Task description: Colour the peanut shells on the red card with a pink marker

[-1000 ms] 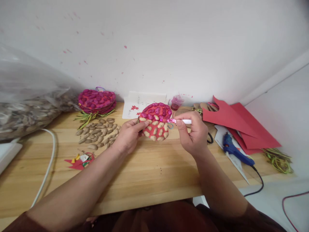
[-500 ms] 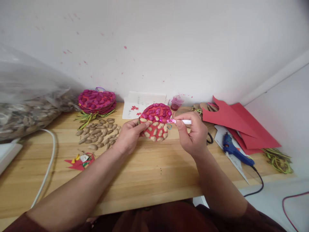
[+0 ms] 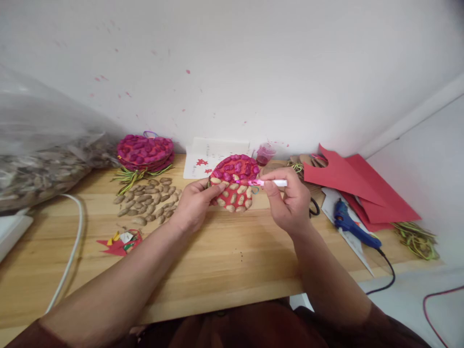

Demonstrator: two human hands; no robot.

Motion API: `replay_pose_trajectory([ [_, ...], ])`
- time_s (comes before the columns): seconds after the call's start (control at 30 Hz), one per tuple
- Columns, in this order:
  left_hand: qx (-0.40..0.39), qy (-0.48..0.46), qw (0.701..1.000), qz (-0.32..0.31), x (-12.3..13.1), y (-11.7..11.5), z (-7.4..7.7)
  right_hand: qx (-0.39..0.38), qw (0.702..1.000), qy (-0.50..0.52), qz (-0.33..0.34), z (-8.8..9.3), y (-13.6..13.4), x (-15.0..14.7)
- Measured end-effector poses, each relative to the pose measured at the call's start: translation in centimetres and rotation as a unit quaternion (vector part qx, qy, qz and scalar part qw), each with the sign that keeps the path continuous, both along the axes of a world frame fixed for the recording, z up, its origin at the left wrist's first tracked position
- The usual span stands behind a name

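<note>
My left hand (image 3: pixel 195 203) grips the left edge of a round red disc (image 3: pixel 226 198) covered with peanuts, thumb on its front. The upper peanuts are magenta, the lower ones plain tan. My right hand (image 3: pixel 290 198) pinches a white-handled brush (image 3: pixel 278 183), its pink tip against the disc's middle. Behind the disc to the right is a clear cup (image 3: pixel 266 153) with magenta paint. A stack of magenta peanut discs (image 3: pixel 145 151) with green-yellow strings lies at the back left.
Loose peanuts (image 3: pixel 145 200) lie left of my left hand. A plastic bag of peanuts (image 3: pixel 47 174) and a white cable (image 3: pixel 78 232) are farther left. Red sheets (image 3: pixel 362 188), a blue glue gun (image 3: pixel 353 227) and string (image 3: pixel 416 240) are at the right.
The brush tip has moved slightly left across the disc, and my right hand has shifted a little with it. My left hand keeps its hold.
</note>
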State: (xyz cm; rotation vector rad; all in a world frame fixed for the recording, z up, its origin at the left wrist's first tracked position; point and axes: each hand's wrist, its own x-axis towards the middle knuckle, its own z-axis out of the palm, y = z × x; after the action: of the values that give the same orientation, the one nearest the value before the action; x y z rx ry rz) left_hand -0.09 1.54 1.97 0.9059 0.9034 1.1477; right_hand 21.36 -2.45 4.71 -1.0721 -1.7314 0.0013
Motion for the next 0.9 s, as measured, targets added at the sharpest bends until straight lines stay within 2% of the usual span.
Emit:
replay_pose_trajectory([
  [0.37, 0.01, 0.019, 1.0, -0.009, 0.0, 0.03, -0.42, 0.021, 0.999, -0.026, 0.001, 0.1, 0.09, -0.02],
  [0.47, 0.02, 0.027, 0.999, -0.021, -0.06, 0.06, -0.71, 0.016, 1.0, -0.01, -0.013, 0.18, 0.08, -0.03],
  [0.6, 0.033, 0.029, 0.999, -0.022, -0.13, 0.13, -0.96, 0.003, 1.0, 0.004, 0.005, 0.18, 0.13, 0.16],
  [0.7, 0.034, 0.031, 0.999, -0.023, -0.16, 0.16, -0.95, 0.007, 1.0, -0.012, 0.007, 0.01, 0.24, 0.38],
  [0.9, 0.033, 0.034, 0.999, -0.025, -0.09, 0.08, -0.56, -0.009, 0.999, 0.028, 0.017, -0.14, 0.28, 0.5],
])
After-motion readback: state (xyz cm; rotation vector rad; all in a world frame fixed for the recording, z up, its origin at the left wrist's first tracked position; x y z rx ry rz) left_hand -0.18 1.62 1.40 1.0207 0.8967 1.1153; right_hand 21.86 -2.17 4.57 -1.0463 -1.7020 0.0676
